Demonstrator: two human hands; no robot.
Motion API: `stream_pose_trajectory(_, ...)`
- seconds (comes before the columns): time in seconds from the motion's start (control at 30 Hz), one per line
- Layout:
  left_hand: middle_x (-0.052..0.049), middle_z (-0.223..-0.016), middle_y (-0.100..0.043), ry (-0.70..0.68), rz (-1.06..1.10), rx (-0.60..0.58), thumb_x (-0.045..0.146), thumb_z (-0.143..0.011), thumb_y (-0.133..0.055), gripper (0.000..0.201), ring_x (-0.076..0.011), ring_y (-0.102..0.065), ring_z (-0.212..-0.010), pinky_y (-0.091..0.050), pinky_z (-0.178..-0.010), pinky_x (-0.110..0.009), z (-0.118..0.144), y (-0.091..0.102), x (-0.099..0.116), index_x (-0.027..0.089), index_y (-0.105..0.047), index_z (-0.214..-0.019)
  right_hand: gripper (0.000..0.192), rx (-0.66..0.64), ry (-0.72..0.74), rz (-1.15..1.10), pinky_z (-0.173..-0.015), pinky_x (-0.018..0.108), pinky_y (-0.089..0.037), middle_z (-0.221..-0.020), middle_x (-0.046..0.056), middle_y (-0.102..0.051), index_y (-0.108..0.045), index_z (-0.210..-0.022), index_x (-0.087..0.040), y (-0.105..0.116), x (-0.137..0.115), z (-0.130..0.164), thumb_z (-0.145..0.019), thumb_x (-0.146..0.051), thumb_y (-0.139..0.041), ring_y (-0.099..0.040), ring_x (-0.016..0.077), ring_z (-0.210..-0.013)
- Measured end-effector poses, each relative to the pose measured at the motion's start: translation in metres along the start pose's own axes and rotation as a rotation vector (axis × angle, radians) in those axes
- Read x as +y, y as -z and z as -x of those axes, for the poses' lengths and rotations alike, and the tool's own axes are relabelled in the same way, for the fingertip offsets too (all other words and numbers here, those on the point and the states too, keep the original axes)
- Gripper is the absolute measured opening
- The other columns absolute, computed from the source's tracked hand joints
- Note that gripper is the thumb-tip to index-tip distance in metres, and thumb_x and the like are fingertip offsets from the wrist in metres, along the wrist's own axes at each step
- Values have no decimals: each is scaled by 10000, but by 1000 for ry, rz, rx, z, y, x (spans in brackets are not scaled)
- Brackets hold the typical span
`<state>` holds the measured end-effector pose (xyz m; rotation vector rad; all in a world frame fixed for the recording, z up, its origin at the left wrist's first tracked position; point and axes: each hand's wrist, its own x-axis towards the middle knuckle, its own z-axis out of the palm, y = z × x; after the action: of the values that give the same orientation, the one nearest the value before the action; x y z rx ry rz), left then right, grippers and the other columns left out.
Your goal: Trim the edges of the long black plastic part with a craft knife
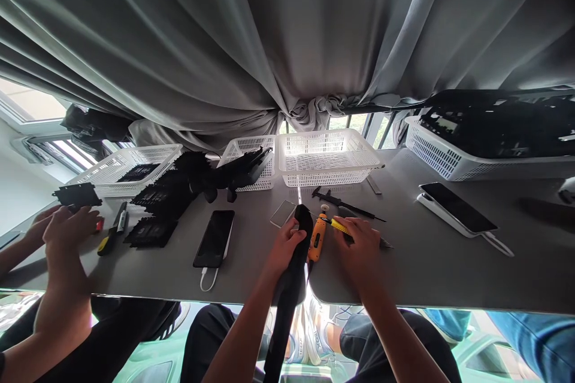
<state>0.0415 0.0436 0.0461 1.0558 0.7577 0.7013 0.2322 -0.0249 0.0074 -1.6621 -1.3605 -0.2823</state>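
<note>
My left hand point(284, 246) grips the upper end of a long black bar-shaped part point(287, 299) that slopes down over the near edge of the grey table point(426, 263). My right hand point(359, 245) is closed on a thin yellow-handled tool point(339, 226), whose tip points left toward the black part. Between my hands lies an orange-bodied tool point(317, 239). Just beyond my left hand a small flat grey plate point(283, 213) rests on the table.
A black phone point(214, 238) with a white cable lies to the left, another phone point(458, 208) to the right. Black calipers point(341, 200) sit behind my hands. White baskets point(327, 158) line the back; black parts point(166, 197) are piled left. A co-worker's hands point(67, 224) hold a black piece.
</note>
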Motion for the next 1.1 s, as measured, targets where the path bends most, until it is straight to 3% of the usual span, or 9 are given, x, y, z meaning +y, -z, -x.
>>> stream_pose_trajectory(0.23,19,-703,-712,-18,-2,2,487,-850,-778,379,-141,-596,-434,-495,-445,-269,0,0,-1,233,-585,-1056,244,1,47,-58,-907,397,-397,-1046,62,-797,-805,-1103,-236,-1,0,0,-1027,-256,-574,-705,256,-1000)
stream_pose_trajectory(0.73,11,-710,-725,-14,12,47,536,-813,-809,474,-143,-610,-415,-486,-414,-250,-8,4,-7,238,-542,-1066,272,-30,14,-48,-916,417,-390,-1054,70,-798,-815,-1098,-235,-2,-1,2,-979,-230,-570,-695,269,-1010)
stream_pose_trajectory(1.1,11,-751,-711,-24,-9,51,493,-859,-750,368,-129,-617,-461,-508,-442,-246,-7,2,-5,233,-546,-1020,273,-83,10,-60,-921,420,-384,-1048,59,-798,-820,-1097,-243,-1,0,1,-973,-245,-577,-696,271,-1012)
